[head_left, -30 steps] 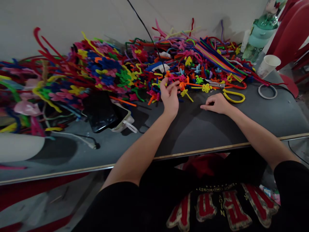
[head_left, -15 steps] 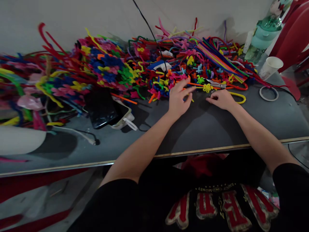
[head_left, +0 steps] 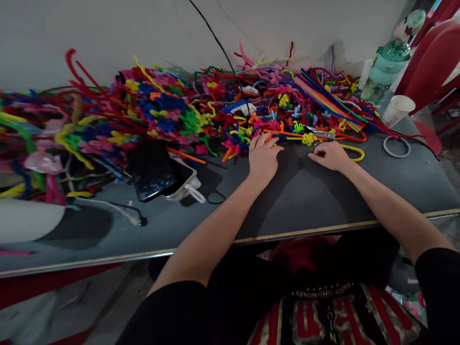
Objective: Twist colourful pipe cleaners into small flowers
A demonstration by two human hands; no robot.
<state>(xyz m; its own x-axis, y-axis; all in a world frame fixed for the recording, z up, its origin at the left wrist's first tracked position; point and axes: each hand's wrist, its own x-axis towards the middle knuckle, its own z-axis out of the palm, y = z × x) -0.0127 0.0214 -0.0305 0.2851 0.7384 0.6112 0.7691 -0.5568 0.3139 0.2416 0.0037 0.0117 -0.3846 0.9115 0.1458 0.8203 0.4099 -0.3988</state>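
My left hand [head_left: 264, 157] lies at the front edge of the heap, palm down, its fingers partly stretched and thumb apart. Its fingertips reach among small chenille-stem flowers [head_left: 239, 136], beside an orange chenille stem [head_left: 278, 132]. On the grey table to the right rests my right hand [head_left: 329, 155], fingers curled and thumb pressed toward the index finger; whatever they may hold is hidden. Between the hands, slightly farther back, is a yellow chenille flower [head_left: 309, 139]. A silver metal tool [head_left: 321, 133], kind unclear, lies behind the right hand, and a yellow loop [head_left: 357, 152] shows beside it.
Colourful chenille stems and flowers [head_left: 165, 112] are heaped along the wall. A dark phone [head_left: 153, 172] lies left, near a white cable [head_left: 118, 211]. At right are a tape ring [head_left: 397, 154], a paper cup [head_left: 398, 110] and a green bottle [head_left: 386, 67]. A black cord [head_left: 219, 43] hangs down.
My left hand has lowered and turned palm down toward the heap's edge, its fingers less raised. My right hand stays in nearly the same place, still curled. The camera view has shifted slightly.
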